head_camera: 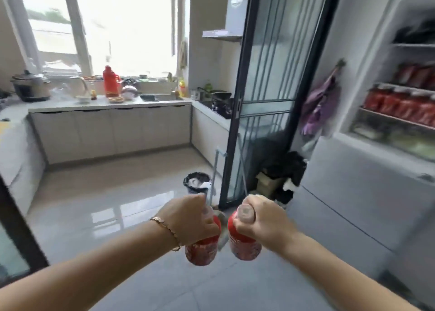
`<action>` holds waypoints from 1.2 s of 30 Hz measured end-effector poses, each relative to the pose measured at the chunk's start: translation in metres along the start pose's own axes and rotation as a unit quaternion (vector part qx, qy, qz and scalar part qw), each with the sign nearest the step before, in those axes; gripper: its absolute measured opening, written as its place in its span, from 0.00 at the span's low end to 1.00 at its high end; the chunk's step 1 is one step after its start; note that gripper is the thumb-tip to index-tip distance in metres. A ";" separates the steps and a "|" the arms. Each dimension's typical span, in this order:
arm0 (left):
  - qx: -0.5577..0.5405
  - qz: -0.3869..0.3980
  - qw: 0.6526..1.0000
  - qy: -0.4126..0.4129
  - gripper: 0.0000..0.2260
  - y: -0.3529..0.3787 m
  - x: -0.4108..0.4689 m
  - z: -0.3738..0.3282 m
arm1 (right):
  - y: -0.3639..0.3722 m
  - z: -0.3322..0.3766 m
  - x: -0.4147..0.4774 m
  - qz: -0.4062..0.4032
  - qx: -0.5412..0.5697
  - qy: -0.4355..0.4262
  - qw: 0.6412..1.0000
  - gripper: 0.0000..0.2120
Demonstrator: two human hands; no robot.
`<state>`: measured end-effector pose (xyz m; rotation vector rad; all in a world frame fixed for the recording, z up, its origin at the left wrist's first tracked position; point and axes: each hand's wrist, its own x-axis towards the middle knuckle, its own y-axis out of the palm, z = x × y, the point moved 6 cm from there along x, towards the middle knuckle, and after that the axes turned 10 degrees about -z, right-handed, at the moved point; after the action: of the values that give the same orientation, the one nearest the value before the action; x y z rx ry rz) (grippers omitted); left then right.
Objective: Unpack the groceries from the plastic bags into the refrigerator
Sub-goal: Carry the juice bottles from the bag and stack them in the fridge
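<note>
I hold two red drink bottles by their necks, hanging over the floor. My left hand [190,219] grips the left bottle [202,251]; my right hand [263,221] grips the right bottle [243,246]. The refrigerator [367,160] stands at the right with its upper compartment open. Its shelves hold rows of red bottles [397,103], and dark items lie on the top shelf. No plastic bag shows in this view.
A black sliding glass door [261,98] stands left of the fridge, with a purple cloth [322,98] hanging beside it. A small bin [197,183] sits on the tiled floor. Kitchen counters [106,104] with a red thermos and a cooker run along the far wall.
</note>
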<state>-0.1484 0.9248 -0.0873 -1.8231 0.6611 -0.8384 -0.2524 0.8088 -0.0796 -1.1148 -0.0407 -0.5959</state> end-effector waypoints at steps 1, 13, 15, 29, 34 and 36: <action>-0.014 0.000 1.000 0.005 0.13 0.007 0.021 -0.015 | -0.012 -0.022 0.007 -0.008 -0.004 0.024 1.000 0.10; -0.029 -0.075 0.973 0.218 0.13 0.095 0.322 -0.257 | -0.169 -0.304 0.122 -0.206 -0.080 0.225 0.949 0.17; -0.046 -0.066 0.968 0.239 0.13 0.103 0.373 -0.291 | -0.193 -0.341 0.149 -0.227 -0.091 0.243 0.939 0.16; -0.289 -0.168 0.875 0.350 0.10 0.104 0.670 -0.517 | -0.393 -0.545 0.317 -0.482 -0.155 0.231 0.831 0.12; -0.349 -0.225 0.834 0.364 0.09 0.095 0.758 -0.596 | -0.483 -0.612 0.377 -0.541 -0.216 0.179 0.793 0.15; -0.358 -0.251 0.823 0.364 0.09 0.093 0.790 -0.624 | -0.518 -0.637 0.401 -0.565 -0.230 0.177 0.772 0.17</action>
<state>-0.1620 -0.0452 0.1982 -2.3918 1.0970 -1.8931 -0.3223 -0.0620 0.1878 -1.3690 -0.2655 -1.9879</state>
